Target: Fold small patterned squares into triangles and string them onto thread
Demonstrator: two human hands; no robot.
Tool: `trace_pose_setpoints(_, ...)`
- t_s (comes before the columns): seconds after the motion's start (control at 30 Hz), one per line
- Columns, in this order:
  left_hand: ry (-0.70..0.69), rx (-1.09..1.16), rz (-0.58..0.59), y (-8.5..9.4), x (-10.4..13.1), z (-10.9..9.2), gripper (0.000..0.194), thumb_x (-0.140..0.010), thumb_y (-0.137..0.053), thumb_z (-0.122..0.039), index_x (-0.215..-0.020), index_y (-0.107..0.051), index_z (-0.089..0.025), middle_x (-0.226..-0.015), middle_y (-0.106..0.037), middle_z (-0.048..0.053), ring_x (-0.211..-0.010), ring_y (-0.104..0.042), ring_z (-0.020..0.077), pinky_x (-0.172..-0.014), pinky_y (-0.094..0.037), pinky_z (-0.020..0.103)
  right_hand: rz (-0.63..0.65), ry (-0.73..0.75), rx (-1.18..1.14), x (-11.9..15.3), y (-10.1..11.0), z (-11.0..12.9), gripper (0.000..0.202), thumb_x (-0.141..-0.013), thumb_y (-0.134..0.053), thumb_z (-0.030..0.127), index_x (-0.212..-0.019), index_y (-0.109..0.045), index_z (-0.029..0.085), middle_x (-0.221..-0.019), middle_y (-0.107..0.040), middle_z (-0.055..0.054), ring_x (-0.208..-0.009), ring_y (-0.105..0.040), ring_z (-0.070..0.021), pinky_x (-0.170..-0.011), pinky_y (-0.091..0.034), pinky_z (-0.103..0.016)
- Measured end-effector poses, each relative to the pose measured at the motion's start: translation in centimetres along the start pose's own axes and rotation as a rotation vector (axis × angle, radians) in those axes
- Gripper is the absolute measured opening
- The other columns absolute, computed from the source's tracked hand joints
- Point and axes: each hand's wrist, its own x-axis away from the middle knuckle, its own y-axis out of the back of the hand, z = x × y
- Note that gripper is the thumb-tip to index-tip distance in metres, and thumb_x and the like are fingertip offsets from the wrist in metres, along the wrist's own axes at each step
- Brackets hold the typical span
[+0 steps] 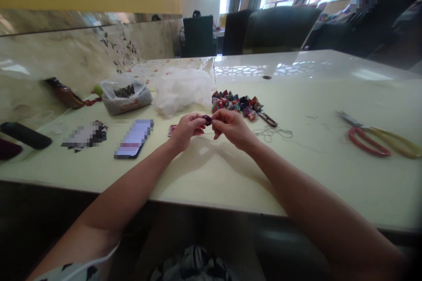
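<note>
A small dark purple fabric piece is held over the table between both hands. My left hand is closed, pinching its left side between thumb and fingers. At the right edge of the same piece, my right hand has thumb and forefinger pressed together; whether a needle is between them is too small to tell. Thin thread lies in loose loops to the right, and a strand runs beneath my hands. Partly hidden behind my left hand is a red patterned item. Several stuffed patterned fabric pieces sit clustered just beyond.
Small thread snips lie by the cluster, large scissors farther right. White stuffing and a plastic bag stand behind. Leftward are a phone, fabric scraps and a dark case. Chairs stand beyond the table.
</note>
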Motion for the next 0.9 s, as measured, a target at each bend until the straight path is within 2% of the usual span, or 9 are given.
trace_pose_setpoints(0.2,-0.010,0.031,-0.056,-0.07,-0.17,0.29,0.027,-0.063,-0.080,-0.038,-0.075,-0.068,-0.017,-0.064,-0.059,-0.001,-0.055,-0.052,0.0089,-0.058,-0.040,0.024,0.026,0.003,-0.023,-0.01,0.08,0.06,0.016,-0.082,-0.070,0.030,-0.080,-0.059,0.017,-0.064,-0.060,0.003,-0.050,-0.060,-0.0090,-0.047,-0.051,-0.022)
trace_pose_setpoints(0.4,-0.016,0.032,-0.027,-0.27,0.03,0.32,0.024,-0.064,-0.080,-0.035,-0.075,-0.069,-0.017,-0.068,-0.062,0.000,-0.060,-0.052,0.0093,-0.061,-0.040,0.024,0.002,-0.052,-0.076,-0.01,0.00,0.04,0.009,-0.076,-0.068,0.022,-0.077,-0.060,0.017,-0.059,-0.059,0.004,-0.047,-0.058,-0.0091,-0.047,-0.055,-0.024)
trace_pose_setpoints(0.53,0.036,0.153,0.034,-0.34,0.09,0.14,0.016,-0.065,-0.076,-0.026,-0.074,-0.069,-0.014,-0.074,-0.063,0.002,-0.066,-0.054,0.0099,-0.064,-0.044,0.024,0.008,-0.064,-0.045,-0.12,0.21,0.14,0.004,-0.073,-0.063,0.015,-0.075,-0.059,0.017,-0.057,-0.058,0.004,-0.045,-0.057,-0.0096,-0.044,-0.052,-0.024)
trace_pose_setpoints(0.7,0.165,0.344,0.167,-0.10,0.02,-0.08,0.014,-0.064,-0.071,-0.020,-0.076,-0.068,-0.013,-0.075,-0.061,0.002,-0.069,-0.056,0.0111,-0.065,-0.048,0.024,-0.002,-0.030,0.068,-0.08,0.42,0.68,0.006,-0.074,-0.059,0.011,-0.073,-0.059,0.017,-0.057,-0.058,0.004,-0.046,-0.059,-0.0095,-0.044,-0.049,-0.021)
trace_pose_setpoints(0.8,0.171,0.299,0.192,0.07,0.00,-0.14,0.014,-0.065,-0.069,-0.022,-0.076,-0.068,-0.013,-0.073,-0.060,0.002,-0.068,-0.056,0.0122,-0.065,-0.050,0.026,-0.021,-0.023,0.101,-0.01,0.32,0.82,0.008,-0.073,-0.057,0.010,-0.073,-0.058,0.017,-0.057,-0.057,0.004,-0.046,-0.060,-0.0097,-0.044,-0.048,-0.021)
trace_pose_setpoints(0.9,0.089,0.140,0.142,0.08,0.02,-0.08,0.017,-0.071,-0.070,-0.027,-0.080,-0.068,-0.012,-0.072,-0.061,0.003,-0.067,-0.056,0.0120,-0.065,-0.049,0.025,-0.052,-0.033,0.113,-0.02,0.28,0.85,0.009,-0.072,-0.055,0.008,-0.072,-0.057,0.017,-0.056,-0.056,0.005,-0.045,-0.059,-0.0103,-0.043,-0.048,-0.022)
